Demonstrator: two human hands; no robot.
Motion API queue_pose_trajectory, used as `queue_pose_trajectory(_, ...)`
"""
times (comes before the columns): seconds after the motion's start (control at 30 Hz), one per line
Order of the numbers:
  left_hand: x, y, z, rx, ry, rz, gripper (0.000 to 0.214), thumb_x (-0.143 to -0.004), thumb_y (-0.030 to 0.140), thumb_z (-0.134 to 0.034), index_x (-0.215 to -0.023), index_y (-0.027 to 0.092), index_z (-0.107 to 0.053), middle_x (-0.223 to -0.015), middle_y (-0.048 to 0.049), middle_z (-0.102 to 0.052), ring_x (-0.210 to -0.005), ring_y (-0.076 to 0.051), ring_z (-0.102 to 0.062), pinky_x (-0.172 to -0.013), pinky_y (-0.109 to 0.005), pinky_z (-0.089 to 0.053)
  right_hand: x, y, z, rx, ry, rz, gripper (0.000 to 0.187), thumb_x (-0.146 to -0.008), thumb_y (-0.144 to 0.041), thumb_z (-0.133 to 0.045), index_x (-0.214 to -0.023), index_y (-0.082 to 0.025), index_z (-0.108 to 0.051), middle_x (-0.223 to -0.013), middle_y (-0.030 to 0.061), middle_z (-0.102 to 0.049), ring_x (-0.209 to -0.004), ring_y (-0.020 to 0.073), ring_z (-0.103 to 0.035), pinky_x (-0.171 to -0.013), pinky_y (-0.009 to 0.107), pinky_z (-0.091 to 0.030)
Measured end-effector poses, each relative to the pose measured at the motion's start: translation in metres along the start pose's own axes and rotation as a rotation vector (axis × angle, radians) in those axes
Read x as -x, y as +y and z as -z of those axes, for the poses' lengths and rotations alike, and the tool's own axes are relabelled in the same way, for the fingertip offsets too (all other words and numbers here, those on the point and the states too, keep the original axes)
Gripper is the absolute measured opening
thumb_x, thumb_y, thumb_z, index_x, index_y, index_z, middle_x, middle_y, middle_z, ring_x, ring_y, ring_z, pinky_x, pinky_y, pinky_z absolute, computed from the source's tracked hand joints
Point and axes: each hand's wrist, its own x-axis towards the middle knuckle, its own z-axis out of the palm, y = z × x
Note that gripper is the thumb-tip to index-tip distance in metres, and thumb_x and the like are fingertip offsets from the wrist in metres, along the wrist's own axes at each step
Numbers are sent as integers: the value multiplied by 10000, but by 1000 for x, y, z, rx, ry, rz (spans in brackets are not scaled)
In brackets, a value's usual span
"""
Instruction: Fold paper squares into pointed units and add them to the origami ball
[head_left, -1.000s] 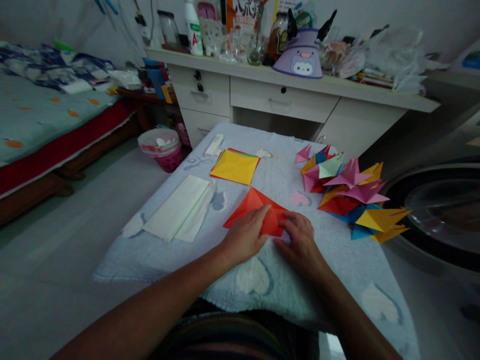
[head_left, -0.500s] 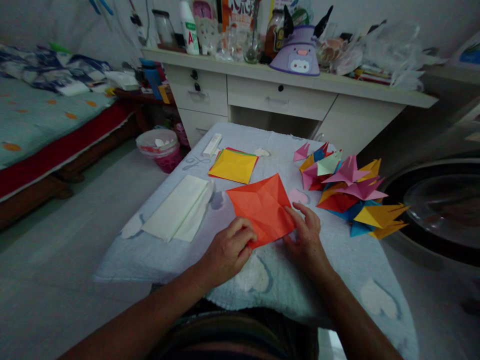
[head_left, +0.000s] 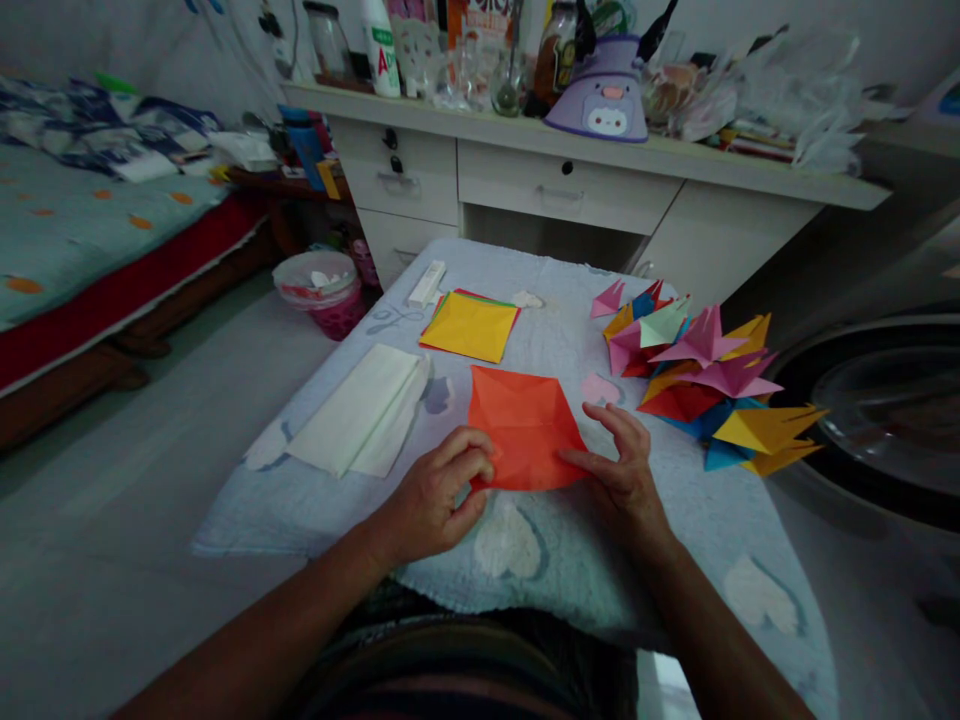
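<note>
Head view showed the left hand (head_left: 442, 488)'s grip pinching the creased orange origami sheet (head_left: 526, 425) at its seven-o'clock corner, the right hand (head_left: 626, 470)'s spread at four o'clock, above the cloth-covered counter (head_left: 570, 550), the paper seeming light, crease-prone, best held by its edges.

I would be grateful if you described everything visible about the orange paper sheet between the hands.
The orange paper sheet looks thin and roughly square, with faint creases and a slightly wavy surface. It is spread open over the heart-patterned cloth, nearer the person than the yellow-topped paper stack. The left hand pinches its near-left corner; the right hand touches its near-right part with the thumb.
</note>
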Motion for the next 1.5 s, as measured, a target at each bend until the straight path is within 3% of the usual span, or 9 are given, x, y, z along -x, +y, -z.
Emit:
queue_pose_trajectory(0.13, 4, -8, 3, -120, -34, 4, 125, -851, 84, -483, -896, 194, -521, -1122, -81, -542, -1022, -187, -565, -886, -331, -498, 0, -3, 2, -25, -101, -13, 294, -886, -158, -547, -1012, -359, -720, -1462, 6, -397, -1368, 326, -310, -1064, 603, -351)
queue_pose_trajectory(0.33, 13, -11, 2, -305, -100, -15, 134, -822, 69, -521, -884, 177, -570, -1220, -103, -545, -1201, -254, -481, -1050, -438, -420, 2, -4, -4, -27, -285, -16, 294, -814, -182, -616, -1071, -298, -697, -1507, 52, -345, -1352, 356, -306, -1027, 590, -373)
queue_pose_trajectory(0.57, 16, -10, -3, -390, -59, 62, 76, -877, 233, -591, -920, 195, -641, -1264, -102, -536, -1254, -287, -442, -1071, -501, -391, 4, 3, -12, 4, -312, -22, 349, -794, -153, -621, -1077, -333, -716, -1488, 37, -399, -1343, 349, -323, -1024, 582, -347)
queue_pose_trajectory(0.83, 18, -12, -6, -355, -15, 76, 98, -901, 175, -546, -852, 179, -631, -1191, -96, -569, -1203, -260, -483, -1040, -476, -409, 0, -1, -11, -15, -308, -77, 208, -878, -192, -549, -1000, -258, -704, -1407, 88, -473, -1300, 317, -380, -1028, 555, -367)
queue_pose_trajectory(1.13, 19, -12, -7, -314, -24, 97, 93, -911, 194, -534, -869, 190, -617, -1190, -93, -564, -1201, -257, -487, -1039, -486, -417, -4, -5, -9, -40, -317, -105, 173, -916, -241, -504, -964, -219, -669, -1337, 115, -524, -1262, 310, -417, -1031, 542, -372)
queue_pose_trajectory(1.27, 20, -8, -4, -282, -50, 74, 52, -870, 171, -567, -871, 196, -613, -1234, -94, -542, -1230, -267, -465, -1063, -493, -403, -2, -3, -11, -54, -283, -105, 171, -894, -182, -504, -964, -212, -656, -1311, 115, -529, -1246, 298, -429, -1022, 521, -384)
queue_pose_trajectory(1.5, 21, -18, 10, -230, -129, 78, 596, -643, -50, -475, -1169, 206, -589, -1466, -99, -373, -1357, -272, -382, -1115, -469, -393, 2, 7, -20, -57, -161, -62, 252, -851, -119, -534, -901, -279, -722, -1268, 63, -546, -1191, 287, -471, -978, 512, -419)
